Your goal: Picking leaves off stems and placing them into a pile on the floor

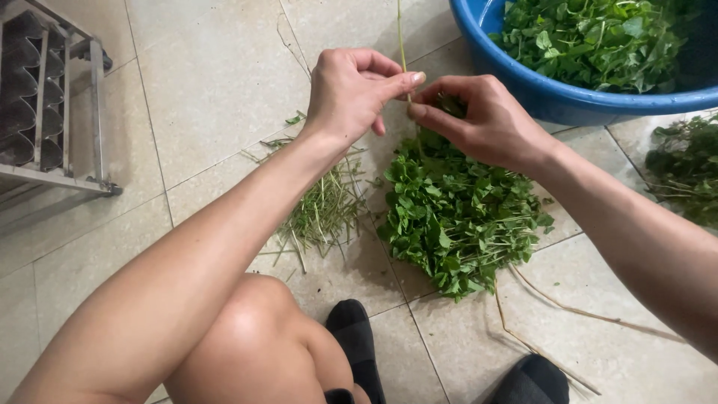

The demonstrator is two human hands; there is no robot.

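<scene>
My left hand (351, 91) pinches a thin green stem (401, 37) between thumb and forefinger; the stem runs up out of the frame's top. Close beside it, my right hand (479, 120) grips the lower part of the same stem, with a few leaves showing inside the fingers. Directly beneath both hands a heap of plucked green leaves (456, 217) lies on the tiled floor (217, 82). Left of that heap sits a smaller pile of bare stems (325, 209).
A blue plastic basin (553, 93) full of leafy greens stands at the top right. More greens (684, 172) lie at the right edge. A metal rack (45, 105) stands at the left. My knee and two dark-socked feet (355, 337) fill the bottom.
</scene>
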